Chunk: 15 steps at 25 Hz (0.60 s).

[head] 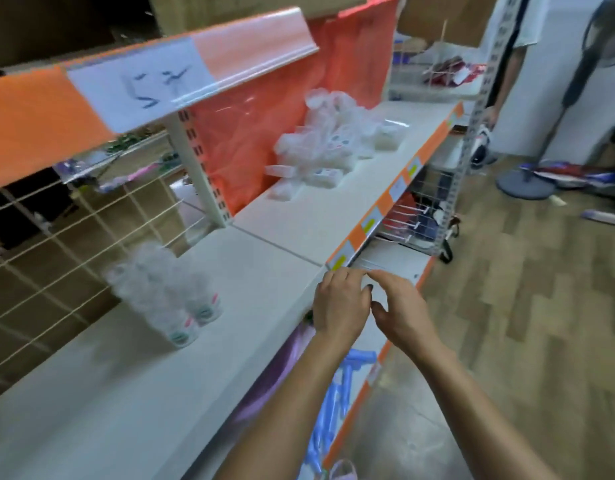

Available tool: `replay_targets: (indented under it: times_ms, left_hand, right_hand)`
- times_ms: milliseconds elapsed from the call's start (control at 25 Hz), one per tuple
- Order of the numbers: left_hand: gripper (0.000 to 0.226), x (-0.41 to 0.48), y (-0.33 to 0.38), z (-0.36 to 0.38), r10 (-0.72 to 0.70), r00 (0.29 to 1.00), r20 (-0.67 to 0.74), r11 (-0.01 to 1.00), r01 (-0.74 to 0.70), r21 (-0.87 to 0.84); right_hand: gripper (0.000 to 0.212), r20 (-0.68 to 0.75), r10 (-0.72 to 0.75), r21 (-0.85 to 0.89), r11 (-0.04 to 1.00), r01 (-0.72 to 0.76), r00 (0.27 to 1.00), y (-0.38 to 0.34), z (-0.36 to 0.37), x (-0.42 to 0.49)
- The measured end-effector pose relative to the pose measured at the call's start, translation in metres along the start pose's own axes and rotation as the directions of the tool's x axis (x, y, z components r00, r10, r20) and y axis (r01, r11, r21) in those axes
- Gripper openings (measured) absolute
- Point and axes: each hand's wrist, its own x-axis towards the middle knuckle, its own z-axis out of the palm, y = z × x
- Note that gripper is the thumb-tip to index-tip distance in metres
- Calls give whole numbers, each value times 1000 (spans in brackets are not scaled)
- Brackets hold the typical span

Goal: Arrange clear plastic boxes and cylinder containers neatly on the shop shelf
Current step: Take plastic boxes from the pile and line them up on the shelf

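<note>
Both hands meet at the front edge of the white shelf (257,258), side by side and almost touching. The left hand (340,301) rests at the edge with its fingers (349,273) loosely bent, and nothing shows in them. The right hand (401,311) lies just right of it, its fingers (385,277) gently curved and thumb apart, also holding nothing visible, though motion blur softens the detail. Left of the fingers and further back on the shelf, a blurred cluster of clear cylinder containers (171,292) with labelled ends lies close to the wire grid (57,244). Well beyond the fingers, along the same shelf, a loose pile of clear plastic boxes (325,143) sits against an orange backing sheet (264,119). Just ahead of the fingertips runs the orange price strip (372,221). Below the wrists, blue plastic items (333,396) lie on a lower shelf.
</note>
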Motion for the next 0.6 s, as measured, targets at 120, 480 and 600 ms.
replay_targets:
  times_ms: [120, 480, 600]
  left_hand:
    - [21, 41, 12, 26, 58, 998, -20, 998, -59, -28]
    - [34, 165, 0, 74, 133, 991, -27, 989, -134, -63]
    - [40, 189, -18, 86, 125, 987, -97, 992, -126, -9]
  right_hand:
    - [53, -44, 58, -31, 998, -60, 997, 28, -7, 34]
    - [52, -98, 94, -72, 992, -101, 991, 75, -6, 157]
    - [52, -76, 93, -39, 995, -96, 993, 80, 3, 187]
